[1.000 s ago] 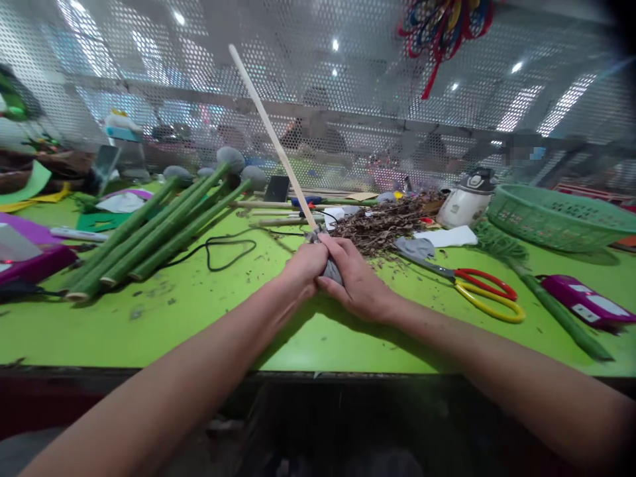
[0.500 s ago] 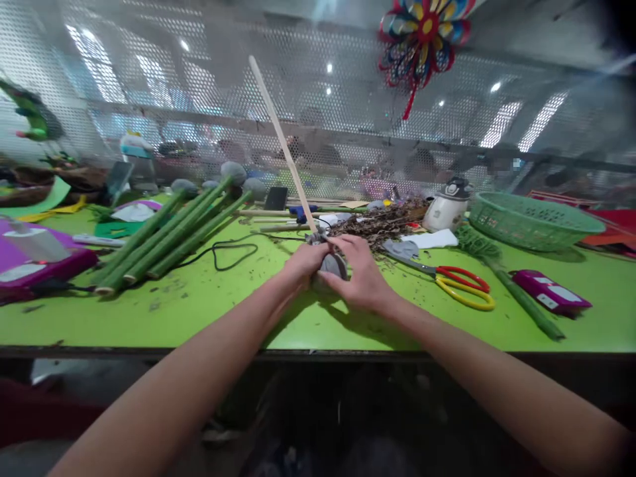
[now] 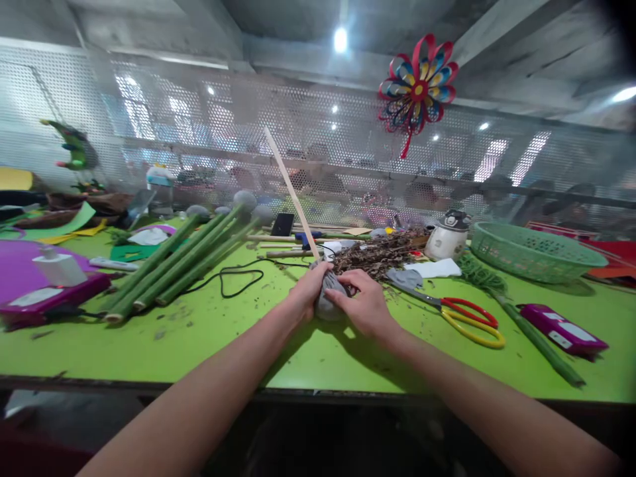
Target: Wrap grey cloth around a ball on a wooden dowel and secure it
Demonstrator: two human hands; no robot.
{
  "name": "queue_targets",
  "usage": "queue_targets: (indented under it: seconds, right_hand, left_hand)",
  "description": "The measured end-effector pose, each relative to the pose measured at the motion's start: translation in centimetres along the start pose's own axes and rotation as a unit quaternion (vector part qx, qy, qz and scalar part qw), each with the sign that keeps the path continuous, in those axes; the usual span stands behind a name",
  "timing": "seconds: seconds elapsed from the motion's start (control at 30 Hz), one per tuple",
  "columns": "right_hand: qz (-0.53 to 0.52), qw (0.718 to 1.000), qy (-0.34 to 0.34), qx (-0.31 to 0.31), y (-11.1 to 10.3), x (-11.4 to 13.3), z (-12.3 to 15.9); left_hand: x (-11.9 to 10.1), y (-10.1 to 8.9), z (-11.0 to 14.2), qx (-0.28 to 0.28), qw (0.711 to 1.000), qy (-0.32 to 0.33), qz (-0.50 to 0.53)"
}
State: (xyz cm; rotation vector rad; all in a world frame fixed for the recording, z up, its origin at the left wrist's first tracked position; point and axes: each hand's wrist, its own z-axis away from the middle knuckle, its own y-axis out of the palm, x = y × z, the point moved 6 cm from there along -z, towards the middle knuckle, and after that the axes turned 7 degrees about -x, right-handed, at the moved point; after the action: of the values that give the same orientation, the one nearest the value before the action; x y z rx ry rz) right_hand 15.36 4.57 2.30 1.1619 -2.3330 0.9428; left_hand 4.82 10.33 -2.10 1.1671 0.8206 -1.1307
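Observation:
A grey cloth-covered ball (image 3: 330, 307) sits low between my hands, with a pale wooden stick (image 3: 292, 192) rising from its gathered neck and leaning left. My left hand (image 3: 307, 291) is closed around the gathered cloth at the base of the stick. At the ball's right side, my right hand (image 3: 368, 306) pinches the grey cloth between thumb and fingers; the fingertips are partly hidden. Just behind the hands lies a heap of dried brown plant stems (image 3: 385, 255). Scissors (image 3: 457, 311) with one red and one yellow handle rest right of my right hand.
Green-wrapped rods (image 3: 173, 275) with grey ball heads lie left on the green table (image 3: 209, 354), beside a black cord (image 3: 233, 270). Purple boxes (image 3: 561, 329) lie at both sides. A white jug (image 3: 447, 238) and a green basket (image 3: 536, 255) stand at back right.
The right hand has shifted from covering the ball to pinching cloth at its side, so more grey cloth shows. The left hand keeps its hold. The camera view has tilted upward.

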Motion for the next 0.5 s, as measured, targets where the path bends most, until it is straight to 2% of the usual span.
queue_targets:
  seconds: [0.07, 0.2, 0.3, 0.4, 0.5]
  right_hand:
    - [0.006, 1.000, 0.010, 0.008, 0.0, 0.1, -0.2]
    - [0.055, 0.996, 0.048, 0.048, 0.4, -0.2, -1.5]
    - [0.078, 0.994, 0.054, 0.061, 0.7, -0.4, -2.4]
    - [0.045, 0.997, 0.051, 0.048, 0.9, -0.9, -2.8]
    - [-0.028, 0.995, 0.095, 0.028, 0.8, -2.1, -2.8]
  left_hand:
    - [0.1, 0.3, 0.0, 0.017, 1.000, -0.014, 0.017]
    - [-0.2, 1.3, 0.5, 0.112, 0.992, -0.010, 0.048]
    - [-0.3, 1.4, 0.6, 0.141, 0.989, -0.014, 0.051]
    - [-0.4, 1.3, 0.5, 0.150, 0.988, -0.006, 0.041]
    - [-0.5, 1.1, 0.4, 0.165, 0.986, -0.013, 0.025]
